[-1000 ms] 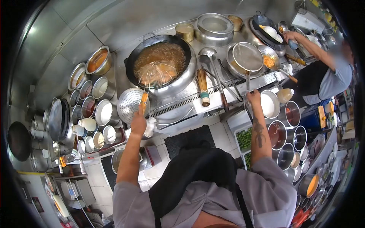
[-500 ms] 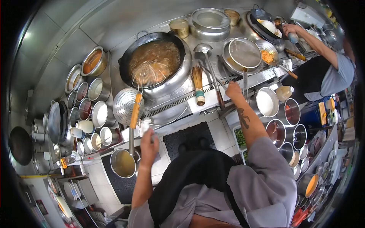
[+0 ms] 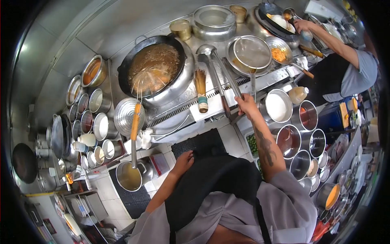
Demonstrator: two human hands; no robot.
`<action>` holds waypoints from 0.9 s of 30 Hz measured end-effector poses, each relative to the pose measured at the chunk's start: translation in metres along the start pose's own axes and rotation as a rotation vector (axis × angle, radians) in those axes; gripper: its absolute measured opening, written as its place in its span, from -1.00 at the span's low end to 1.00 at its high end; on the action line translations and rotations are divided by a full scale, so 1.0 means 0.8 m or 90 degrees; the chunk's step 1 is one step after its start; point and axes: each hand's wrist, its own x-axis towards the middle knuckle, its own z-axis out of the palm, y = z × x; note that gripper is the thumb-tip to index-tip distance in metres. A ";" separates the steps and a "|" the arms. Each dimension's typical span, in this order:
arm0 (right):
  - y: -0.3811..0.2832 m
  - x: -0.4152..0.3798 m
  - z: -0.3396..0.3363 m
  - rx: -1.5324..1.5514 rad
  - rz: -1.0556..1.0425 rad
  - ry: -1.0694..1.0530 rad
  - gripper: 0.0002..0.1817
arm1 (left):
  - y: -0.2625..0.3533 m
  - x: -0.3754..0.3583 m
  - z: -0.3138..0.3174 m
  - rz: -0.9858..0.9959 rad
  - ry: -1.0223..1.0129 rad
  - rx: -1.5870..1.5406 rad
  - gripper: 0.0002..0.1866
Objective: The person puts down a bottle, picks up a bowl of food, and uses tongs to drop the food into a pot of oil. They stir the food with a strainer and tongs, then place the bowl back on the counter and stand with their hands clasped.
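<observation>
My right hand (image 3: 245, 104) is wrapped round the end of a long metal handle, apparently that of the ladle (image 3: 206, 49) resting on the stove top. Beside it lies a second wok tool (image 3: 221, 95) with a dark handle end; the two overlap near their heads. In front of my apron is my left hand (image 3: 185, 162), fingers curled, with nothing visible in it. To the left, a wok (image 3: 122, 69) holds bubbling brown oil. A wire skimmer (image 3: 150, 81) with a wooden handle sits in the wok. A bamboo brush (image 3: 202, 91) lies on the white cloth at the stove edge.
A co-worker's hand (image 3: 302, 26) works over another wok at upper right. A round sieve (image 3: 252, 53) rests on a pot beyond my right hand. Steel containers line both sides. A perforated strainer (image 3: 126, 116) and a pot of liquid (image 3: 129, 175) are at left.
My left hand has moved right, away from the white cloth, toward my apron. My right hand now grips the metal handle, which has swung clear of the dark-handled tool. The view has shifted slightly.
</observation>
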 end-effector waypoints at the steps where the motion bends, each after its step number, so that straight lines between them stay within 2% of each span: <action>1: 0.007 -0.023 -0.006 0.086 -0.027 -0.020 -0.67 | 0.002 0.014 0.005 0.037 -0.026 -0.001 -0.59; 2: 0.016 -0.048 -0.011 0.172 -0.056 -0.039 -0.69 | 0.007 0.026 0.009 0.042 -0.037 -0.001 -0.59; 4: 0.011 -0.103 -0.007 0.297 -0.003 -0.064 -0.68 | 0.018 0.053 0.019 0.080 -0.083 0.012 -0.59; 8: 0.027 -0.118 0.018 0.246 0.012 -0.090 -0.72 | 0.037 0.100 0.047 0.093 -0.220 0.037 -0.60; 10: 0.007 -0.128 0.026 0.279 -0.046 -0.050 -0.74 | 0.027 0.120 0.071 0.123 -0.289 0.049 -0.60; 12: -0.017 -0.158 0.011 0.221 -0.064 -0.022 -0.74 | 0.014 0.142 0.092 0.154 -0.340 0.085 -0.55; 14: -0.005 -0.189 -0.005 0.096 -0.207 0.047 -0.69 | 0.018 0.163 0.106 0.154 -0.341 0.129 -0.47; 15: -0.012 -0.211 -0.017 0.192 -0.106 -0.009 -0.55 | 0.016 0.177 0.114 0.199 -0.338 0.142 -0.41; 16: -0.007 -0.225 -0.017 0.309 -0.086 -0.004 -0.42 | 0.011 0.189 0.126 0.210 -0.347 0.172 -0.34; 18: 0.003 -0.231 -0.010 0.387 -0.072 0.041 -0.39 | 0.005 0.212 0.153 0.199 -0.321 0.217 -0.26; 19: 0.016 -0.233 -0.005 0.361 -0.041 0.081 -0.40 | -0.013 0.227 0.172 0.191 -0.299 0.233 -0.20; 20: 0.015 -0.237 0.002 0.324 -0.032 0.128 -0.54 | -0.028 0.246 0.190 0.189 -0.284 0.247 -0.14; 21: 0.021 -0.241 0.005 0.380 -0.017 0.145 -0.70 | -0.022 0.262 0.197 0.156 -0.270 0.231 -0.09; 22: 0.024 -0.252 0.008 0.388 0.006 0.183 -0.72 | -0.019 0.283 0.203 0.124 -0.265 0.214 -0.04; 23: 0.034 -0.265 0.008 0.384 0.002 0.179 -0.69 | -0.048 0.315 0.219 0.082 -0.340 0.237 0.03; 24: 0.033 -0.285 0.006 0.346 -0.001 0.184 -0.66 | -0.029 0.312 0.216 0.072 -0.268 0.303 0.04; 25: 0.053 -0.301 0.012 0.325 -0.032 0.209 -0.53 | -0.057 0.334 0.227 0.102 -0.322 0.281 0.09; 26: 0.044 -0.331 0.008 0.284 0.009 0.224 -0.46 | -0.078 0.346 0.246 0.078 -0.279 0.344 0.15; 27: 0.064 -0.348 0.015 0.193 -0.061 0.311 -0.47 | -0.114 0.367 0.260 0.062 -0.325 0.365 0.27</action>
